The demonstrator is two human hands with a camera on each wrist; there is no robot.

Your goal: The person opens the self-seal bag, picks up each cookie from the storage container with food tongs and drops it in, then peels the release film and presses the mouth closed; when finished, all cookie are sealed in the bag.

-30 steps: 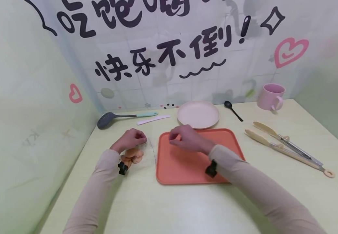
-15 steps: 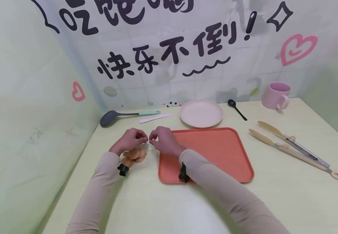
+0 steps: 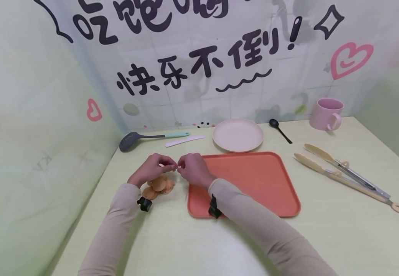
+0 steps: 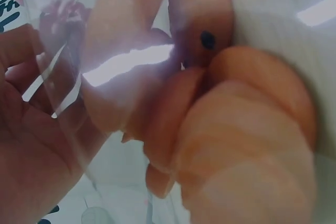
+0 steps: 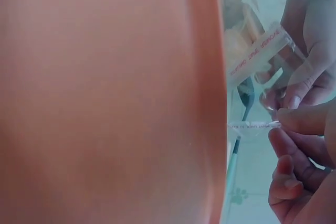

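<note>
A clear plastic bag [image 5: 257, 53] with a printed strip along its opening lies left of the tray. Inside are several rounded orange-tan pieces [image 3: 159, 186], some with dark spots; their kind is unclear. My left hand [image 3: 154, 167] pinches the bag's upper edge, its palm [image 4: 37, 145] beside the film in the left wrist view. Facing it, my right hand [image 3: 195, 170] pinches a printed edge of the bag between thumb and forefinger, as the right wrist view shows. The fingertips of both hands nearly meet.
An orange tray [image 3: 248, 184] lies under my right forearm. Along the back are a slotted spoon [image 3: 128, 142], a lilac knife [image 3: 185, 141], a pink plate [image 3: 238, 135], a black spoon [image 3: 279, 129] and a pink mug [image 3: 325, 114]. Tongs [image 3: 344, 176] lie at right.
My right hand has moved left from above the tray to the bag's edge and now pinches it beside my left hand. The left hand has stayed nearly in place.
</note>
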